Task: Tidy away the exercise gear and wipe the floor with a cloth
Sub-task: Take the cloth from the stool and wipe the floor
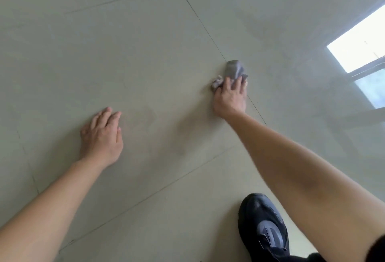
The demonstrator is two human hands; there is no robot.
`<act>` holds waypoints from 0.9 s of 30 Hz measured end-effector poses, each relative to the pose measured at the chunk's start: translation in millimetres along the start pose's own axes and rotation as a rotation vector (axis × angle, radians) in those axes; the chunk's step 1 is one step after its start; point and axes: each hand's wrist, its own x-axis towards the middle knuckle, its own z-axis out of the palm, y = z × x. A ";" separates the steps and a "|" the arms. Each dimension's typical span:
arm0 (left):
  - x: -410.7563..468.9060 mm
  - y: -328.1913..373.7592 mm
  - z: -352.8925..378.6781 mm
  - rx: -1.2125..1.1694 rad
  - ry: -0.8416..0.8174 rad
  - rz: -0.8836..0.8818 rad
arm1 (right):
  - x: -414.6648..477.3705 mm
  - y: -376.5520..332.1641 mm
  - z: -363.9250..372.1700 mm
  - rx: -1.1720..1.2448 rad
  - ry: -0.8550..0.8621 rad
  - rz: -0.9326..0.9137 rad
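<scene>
A crumpled grey cloth [234, 70] lies on the pale tiled floor [145, 64], right on a tile joint. My right hand [229, 97] presses down on its near part with fingers spread over it, arm stretched forward. Most of the cloth shows beyond the fingertips; the rest is hidden under the palm. My left hand [102, 134] rests flat on the floor to the left, fingers straight, holding nothing. No exercise gear is in view.
My black and grey shoe [264, 228] stands on the floor at the bottom right, under my right forearm. A bright window reflection [360, 49] glares on the glossy tiles at the right edge. Dark grout lines cross the floor diagonally.
</scene>
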 end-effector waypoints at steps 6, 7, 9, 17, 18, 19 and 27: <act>25.1 2.2 -8.7 -0.014 0.180 -0.061 | -38.0 -101.7 39.7 -0.133 -0.163 -0.734; 31.7 0.7 -9.4 -0.007 0.175 -0.074 | -27.6 -99.4 35.4 -0.150 -0.169 -0.810; 46.3 -1.9 -10.0 0.008 0.129 -0.093 | 5.8 -81.4 24.2 -0.180 -0.120 -0.850; 100.2 -5.3 -6.5 0.048 0.054 -0.127 | 96.2 -49.5 -9.8 0.015 0.082 0.111; 106.3 -4.8 -6.2 0.043 0.050 -0.142 | 91.9 -69.6 -2.2 0.019 0.088 0.080; 111.2 -5.1 -4.9 0.038 0.050 -0.157 | 85.0 -92.8 7.9 0.013 0.081 -0.004; 110.4 -11.0 12.2 0.021 0.149 -0.147 | 53.9 -198.7 46.7 -0.187 -0.085 -0.948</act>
